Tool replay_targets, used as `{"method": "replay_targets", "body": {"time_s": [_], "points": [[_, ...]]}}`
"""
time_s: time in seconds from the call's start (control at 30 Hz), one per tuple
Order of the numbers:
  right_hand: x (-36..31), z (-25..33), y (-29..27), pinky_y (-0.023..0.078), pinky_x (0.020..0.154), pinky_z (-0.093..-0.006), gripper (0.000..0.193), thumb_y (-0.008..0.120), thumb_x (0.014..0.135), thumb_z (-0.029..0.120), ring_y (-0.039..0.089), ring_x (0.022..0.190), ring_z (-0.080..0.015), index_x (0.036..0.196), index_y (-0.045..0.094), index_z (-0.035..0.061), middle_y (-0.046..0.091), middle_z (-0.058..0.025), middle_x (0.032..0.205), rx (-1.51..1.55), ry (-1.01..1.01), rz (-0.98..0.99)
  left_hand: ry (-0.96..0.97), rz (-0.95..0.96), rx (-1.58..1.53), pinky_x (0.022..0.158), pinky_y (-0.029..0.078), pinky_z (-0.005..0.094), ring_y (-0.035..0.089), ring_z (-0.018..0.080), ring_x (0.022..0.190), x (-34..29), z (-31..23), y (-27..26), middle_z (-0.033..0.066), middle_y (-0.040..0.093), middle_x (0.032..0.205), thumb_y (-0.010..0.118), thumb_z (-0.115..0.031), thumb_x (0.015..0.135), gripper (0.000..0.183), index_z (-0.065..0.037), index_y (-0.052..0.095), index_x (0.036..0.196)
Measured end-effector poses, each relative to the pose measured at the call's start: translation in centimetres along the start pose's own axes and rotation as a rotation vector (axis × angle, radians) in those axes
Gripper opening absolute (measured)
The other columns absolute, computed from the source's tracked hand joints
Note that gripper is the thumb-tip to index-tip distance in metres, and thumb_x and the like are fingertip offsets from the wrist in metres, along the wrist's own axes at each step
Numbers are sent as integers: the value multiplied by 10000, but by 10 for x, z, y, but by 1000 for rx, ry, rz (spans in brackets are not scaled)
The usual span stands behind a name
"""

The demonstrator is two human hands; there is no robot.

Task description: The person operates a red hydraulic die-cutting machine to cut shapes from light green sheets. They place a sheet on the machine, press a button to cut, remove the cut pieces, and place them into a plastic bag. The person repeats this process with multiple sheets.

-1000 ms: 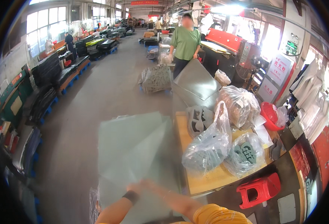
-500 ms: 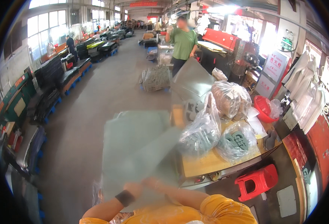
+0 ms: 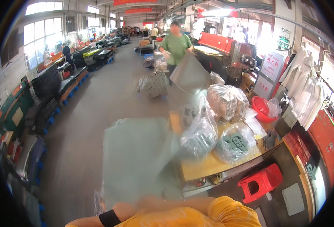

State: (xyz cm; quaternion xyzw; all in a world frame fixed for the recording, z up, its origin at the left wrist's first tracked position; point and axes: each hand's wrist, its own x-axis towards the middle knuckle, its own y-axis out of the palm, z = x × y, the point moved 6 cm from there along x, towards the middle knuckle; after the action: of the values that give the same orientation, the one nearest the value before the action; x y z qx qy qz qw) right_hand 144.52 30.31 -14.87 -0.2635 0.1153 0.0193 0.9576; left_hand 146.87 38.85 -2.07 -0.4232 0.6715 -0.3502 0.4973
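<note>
Left hand (image 3: 123, 207) and right hand (image 3: 147, 202) have drawn back toward the yellow shirt (image 3: 167, 218), too blurred to tell grip or openness; grey-green sheets (image 3: 134, 155) lie just ahead, probably for easy reach.

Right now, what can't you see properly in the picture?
All in the head view:
Left hand, right hand: fingers smeared by blur.
Pale sheet: right edge blurred.
Co-worker: lower legs mostly hidden behind the grey sheet.
Plastic bag with handles: contents unclear through shiny wrinkles.

One red stool (image 3: 263, 181), one red basin (image 3: 261, 109)
</note>
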Motion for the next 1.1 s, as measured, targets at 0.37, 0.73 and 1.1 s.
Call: {"method": "replay_targets", "body": {"time_s": [0.37, 0.73, 1.1], "points": [[-43, -93, -86, 395, 551, -230, 703, 534, 788, 682, 499, 640, -118, 1159, 585, 87, 597, -45, 920, 948, 487, -277, -421, 179, 14, 574, 493, 422, 655, 301, 711, -52, 43, 76, 109, 663, 749, 579, -312, 792, 220, -106, 656, 815], [-5, -124, -149, 450, 517, -309, 505, 493, 868, 505, 549, 568, -154, 817, 627, 20, 595, -55, 681, 530, 331, -301, -709, 221, -341, 763, 494, 465, 627, 355, 899, -77, 38, 146, 174, 646, 976, 572, -373, 841, 473, -56, 553, 1192], [-31, -84, 2, 449, 832, -415, 560, 325, 935, 409, 618, 833, -322, 869, 643, -47, 647, -199, 844, 61, 174, 344, -435, -290, -714, 1079, 267, 450, 306, 404, 1310, 130, -15, 61, 283, 327, 1405, 692, -571, 713, 1004, 17, 264, 1405]]}}
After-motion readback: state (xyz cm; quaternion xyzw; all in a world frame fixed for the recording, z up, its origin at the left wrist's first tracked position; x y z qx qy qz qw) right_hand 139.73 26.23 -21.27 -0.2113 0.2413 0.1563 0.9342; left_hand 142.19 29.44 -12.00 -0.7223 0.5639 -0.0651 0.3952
